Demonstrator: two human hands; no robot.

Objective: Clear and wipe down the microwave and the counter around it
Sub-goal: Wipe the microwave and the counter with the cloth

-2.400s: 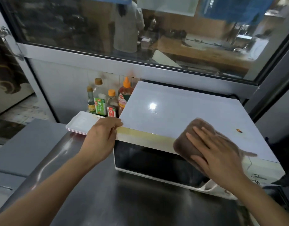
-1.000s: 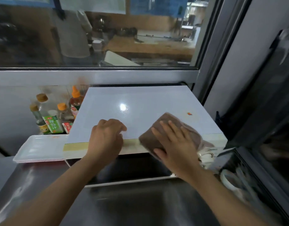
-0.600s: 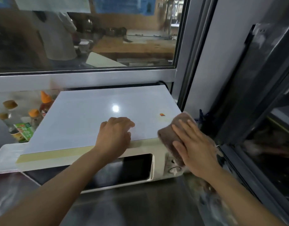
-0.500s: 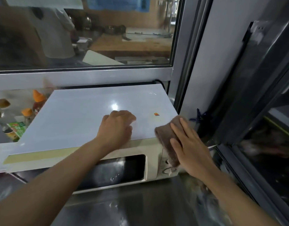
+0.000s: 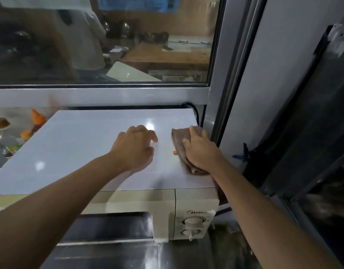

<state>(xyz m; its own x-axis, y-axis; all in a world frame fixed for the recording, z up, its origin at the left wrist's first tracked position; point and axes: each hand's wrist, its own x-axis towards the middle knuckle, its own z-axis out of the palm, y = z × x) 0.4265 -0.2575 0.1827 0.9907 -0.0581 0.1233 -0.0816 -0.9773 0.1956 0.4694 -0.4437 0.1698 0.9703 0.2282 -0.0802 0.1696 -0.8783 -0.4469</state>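
The white microwave (image 5: pixel 93 144) stands on a steel counter (image 5: pixel 186 255), with its dark door and two knobs facing me. My left hand (image 5: pixel 136 146) rests on the middle of its flat top, fingers bent with the tips on the surface, holding nothing. My right hand (image 5: pixel 201 152) lies on a brown cloth (image 5: pixel 179 146) at the top's right edge. Its fingers curl over the bunched cloth, and the thumb lies on top of it. A small red and yellow mark (image 5: pixel 174 153) shows just left of the cloth.
Sauce bottles with orange caps (image 5: pixel 37 119) stand left of the microwave against the wall. A window frame (image 5: pixel 101 97) runs behind it, and a black cable (image 5: pixel 193 112) drops at its back right corner. A dark cabinet (image 5: pixel 303 133) closes the right side.
My right hand slid the cloth from the front edge across to the front right corner, then up onto the top's right edge. My left hand shifted right along the top. The view swung rightward.
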